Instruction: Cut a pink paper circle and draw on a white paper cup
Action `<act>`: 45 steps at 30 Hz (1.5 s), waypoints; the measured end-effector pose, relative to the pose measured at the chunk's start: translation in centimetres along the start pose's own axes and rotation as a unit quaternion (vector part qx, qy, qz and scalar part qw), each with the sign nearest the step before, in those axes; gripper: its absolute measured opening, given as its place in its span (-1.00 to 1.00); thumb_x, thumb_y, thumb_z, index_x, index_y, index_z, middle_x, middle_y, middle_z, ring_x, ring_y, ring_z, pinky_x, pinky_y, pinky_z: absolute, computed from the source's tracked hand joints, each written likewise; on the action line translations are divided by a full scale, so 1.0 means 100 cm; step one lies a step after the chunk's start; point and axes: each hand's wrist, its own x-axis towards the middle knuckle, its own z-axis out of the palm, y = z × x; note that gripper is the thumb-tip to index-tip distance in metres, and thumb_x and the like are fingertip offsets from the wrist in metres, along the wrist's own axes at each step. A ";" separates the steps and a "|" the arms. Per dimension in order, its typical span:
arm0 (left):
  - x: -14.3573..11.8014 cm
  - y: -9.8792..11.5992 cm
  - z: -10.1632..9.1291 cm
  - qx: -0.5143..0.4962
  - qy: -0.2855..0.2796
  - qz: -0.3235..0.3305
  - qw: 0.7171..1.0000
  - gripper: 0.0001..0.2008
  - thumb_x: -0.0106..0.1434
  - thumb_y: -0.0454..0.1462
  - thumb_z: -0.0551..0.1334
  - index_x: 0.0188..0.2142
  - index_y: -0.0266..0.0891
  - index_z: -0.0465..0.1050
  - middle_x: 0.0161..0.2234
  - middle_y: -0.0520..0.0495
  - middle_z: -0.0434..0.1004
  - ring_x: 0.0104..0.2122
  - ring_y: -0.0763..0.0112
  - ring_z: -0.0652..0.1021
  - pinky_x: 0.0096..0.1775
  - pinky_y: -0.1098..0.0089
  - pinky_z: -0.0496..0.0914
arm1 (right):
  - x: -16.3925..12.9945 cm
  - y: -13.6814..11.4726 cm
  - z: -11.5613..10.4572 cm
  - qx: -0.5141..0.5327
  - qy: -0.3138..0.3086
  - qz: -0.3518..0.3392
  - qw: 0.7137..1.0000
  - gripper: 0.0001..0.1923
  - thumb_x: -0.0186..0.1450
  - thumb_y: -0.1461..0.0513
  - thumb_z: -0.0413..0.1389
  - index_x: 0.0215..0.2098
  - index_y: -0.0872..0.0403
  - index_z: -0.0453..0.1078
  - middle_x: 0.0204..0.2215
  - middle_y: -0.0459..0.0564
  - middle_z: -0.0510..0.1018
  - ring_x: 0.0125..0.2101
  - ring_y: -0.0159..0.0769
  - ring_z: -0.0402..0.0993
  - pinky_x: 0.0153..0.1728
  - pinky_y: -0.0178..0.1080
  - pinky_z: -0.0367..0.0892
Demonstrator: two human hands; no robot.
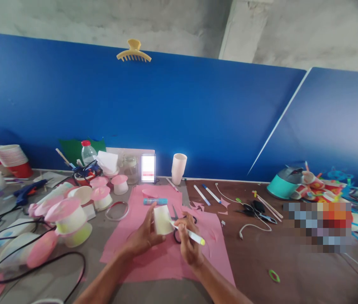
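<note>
My left hand (144, 234) is wrapped round a small paper cup (162, 220), its side pale yellow and tilted toward me. In my right hand (190, 242) is a white marker (194, 236) with a yellow end, its tip at the cup's right side. Both hands are above sheets of pink paper (153, 272). Partly hidden by my right hand, scissors (175, 212) with dark handles lie on the paper. A blue glue stick (155, 202) rests just beyond the cup.
Several pink-topped paper cups (68, 211) stand at left among black cables (80, 257). A hot glue gun (30, 190) lies behind them. A stack of white cups (179, 169) stands by the blue partition (179, 105). Two markers (202, 195) and a white cable (254, 228) lie right.
</note>
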 end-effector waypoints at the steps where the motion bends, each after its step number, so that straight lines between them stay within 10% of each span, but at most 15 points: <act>1: 0.000 0.001 0.000 -0.010 0.003 -0.005 1.000 0.16 0.15 -0.06 0.41 0.43 0.01 -0.45 0.20 -0.24 0.35 0.09 0.07 0.47 0.08 0.11 0.38 | -0.001 -0.001 0.000 0.002 -0.009 -0.003 1.000 -0.61 0.53 0.12 -0.16 -0.33 -0.01 0.42 -0.51 -0.09 0.54 -0.36 -0.22 0.52 -0.14 -0.10 0.40; 18: 0.001 -0.003 -0.001 0.025 0.008 0.000 1.000 0.19 0.13 -0.05 0.43 0.43 -0.04 -0.45 0.23 -0.30 0.31 0.14 0.00 0.43 0.15 0.05 0.33 | -0.004 0.006 0.003 0.003 0.001 0.021 1.000 -0.69 0.50 0.11 -0.10 -0.26 -0.02 0.42 -0.41 -0.04 0.55 -0.27 -0.17 0.51 -0.17 -0.09 0.41; 29: -0.002 0.020 0.014 0.218 0.040 0.031 0.975 -0.27 0.04 -0.22 0.44 0.21 -0.04 0.31 0.13 -0.16 0.49 0.09 -0.13 0.46 0.09 -0.01 0.41 | -0.013 0.019 0.014 -0.028 -0.002 0.065 0.997 -0.69 0.43 0.21 0.01 0.12 -0.03 0.32 -0.17 0.06 0.55 -0.18 -0.07 0.54 -0.17 -0.08 0.47; 35: -0.004 0.007 0.006 0.219 0.059 0.043 0.973 0.00 -0.02 -0.02 0.49 0.36 -0.06 0.14 0.27 -0.27 0.36 0.24 -0.24 0.35 0.28 -0.14 0.20 | -0.015 0.025 0.020 -0.033 0.011 0.071 0.997 -0.65 0.45 0.15 -0.01 0.17 -0.02 0.32 -0.11 0.09 0.57 -0.16 -0.09 0.55 -0.12 -0.07 0.48; 45: -0.008 -0.009 0.000 0.126 0.152 0.028 0.980 -0.26 0.32 0.14 0.13 0.38 -0.05 0.05 0.34 -0.27 0.23 0.32 -0.03 0.26 0.31 0.01 0.17 | -0.019 0.025 0.026 -0.037 0.009 0.054 0.998 -0.62 0.47 0.15 -0.01 0.22 0.00 0.28 -0.05 0.14 0.58 -0.11 -0.10 0.58 -0.14 -0.09 0.53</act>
